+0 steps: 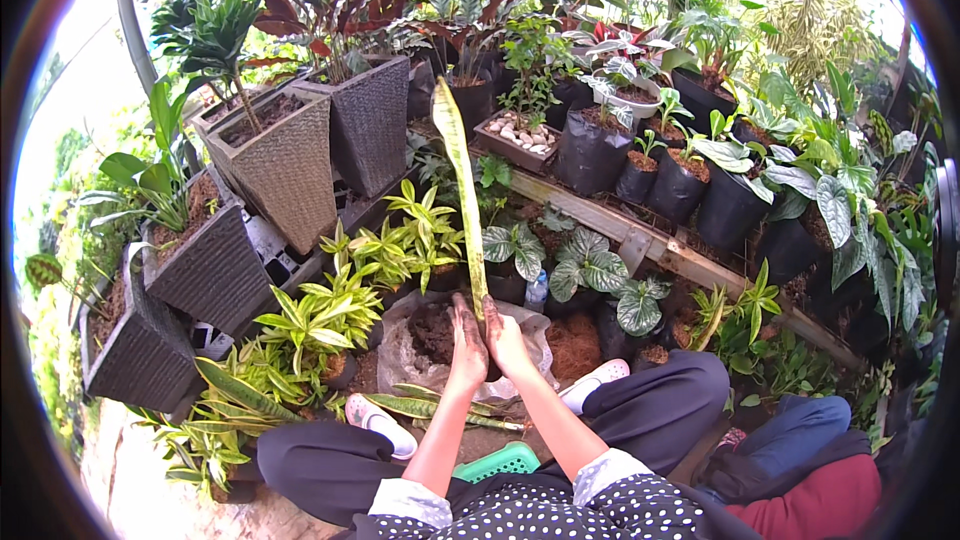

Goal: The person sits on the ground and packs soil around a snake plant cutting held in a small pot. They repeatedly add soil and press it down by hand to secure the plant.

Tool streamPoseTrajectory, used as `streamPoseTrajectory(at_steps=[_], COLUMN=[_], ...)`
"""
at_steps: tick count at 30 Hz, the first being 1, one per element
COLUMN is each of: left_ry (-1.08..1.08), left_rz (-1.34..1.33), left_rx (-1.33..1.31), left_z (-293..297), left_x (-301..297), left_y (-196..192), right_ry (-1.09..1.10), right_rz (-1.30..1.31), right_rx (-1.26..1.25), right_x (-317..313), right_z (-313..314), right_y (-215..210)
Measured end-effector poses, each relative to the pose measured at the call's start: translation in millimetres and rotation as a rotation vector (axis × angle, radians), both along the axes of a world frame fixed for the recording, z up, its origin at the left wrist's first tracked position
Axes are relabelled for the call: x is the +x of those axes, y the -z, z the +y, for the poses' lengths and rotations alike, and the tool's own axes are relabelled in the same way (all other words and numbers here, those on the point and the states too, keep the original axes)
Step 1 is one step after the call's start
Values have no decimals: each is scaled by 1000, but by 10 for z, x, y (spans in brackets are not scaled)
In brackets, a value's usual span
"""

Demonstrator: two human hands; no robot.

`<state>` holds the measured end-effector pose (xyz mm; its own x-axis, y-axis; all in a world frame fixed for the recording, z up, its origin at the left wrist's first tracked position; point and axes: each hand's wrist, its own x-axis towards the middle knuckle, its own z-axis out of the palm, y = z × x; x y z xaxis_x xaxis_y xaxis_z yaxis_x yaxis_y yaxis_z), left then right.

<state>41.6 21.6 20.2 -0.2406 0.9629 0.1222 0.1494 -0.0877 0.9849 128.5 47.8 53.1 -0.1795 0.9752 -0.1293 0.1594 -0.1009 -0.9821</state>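
Note:
A tall, yellow-edged snake plant leaf (463,175) stands upright in front of me, leaning slightly left. My left hand (467,345) presses against its base with soil-darkened fingers, and my right hand (507,338) closes on it from the other side. Something dark shows between my palms; I cannot make out what. Behind my hands a pale plastic sack (400,345) lies spread, with dark soil (432,330) on it. More cut snake plant leaves (408,406) lie on the ground between my feet.
A green plastic basket (497,463) sits close to my lap. Brown coir-like material (573,345) lies right of the sack. Tall grey planters (280,170) stand at the left, black grow bags (680,185) along a wooden ledge (590,215) at the right. Another person's leg (790,440) is at the lower right.

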Motion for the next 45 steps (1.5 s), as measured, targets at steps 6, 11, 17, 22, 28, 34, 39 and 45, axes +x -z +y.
streamPoseTrajectory(at_steps=[6, 11, 17, 22, 28, 34, 39, 45], left_ry=[-25, 191, 117, 199, -103, -20, 126, 247], left_rz=[-788, -469, -688, -775, -358, 310, -781, -1070], left_rx=[4, -38, -133, -105, -111, -108, -97, -124], left_z=[18, 66, -130, -67, -109, -169, -168, -88], left_x=[-81, -141, -157, -211, -59, -286, -126, -230], left_y=[-357, 2, -495, -474, -486, -532, -918, -680], right_ry=[26, 137, 273, 161, 197, 58, -65, 86], right_rz=[431, -10, 471, 746, -41, 501, 743, 720], right_rx=[-180, 448, 90, -239, 256, -318, -273, -251], right_x=[35, -216, -208, -25, -217, -129, -28, -108], right_z=[-12, 11, 97, -132, -198, -191, -156, -142], right_y=[41, 386, 56, -509, -166, -452, -304, -318])
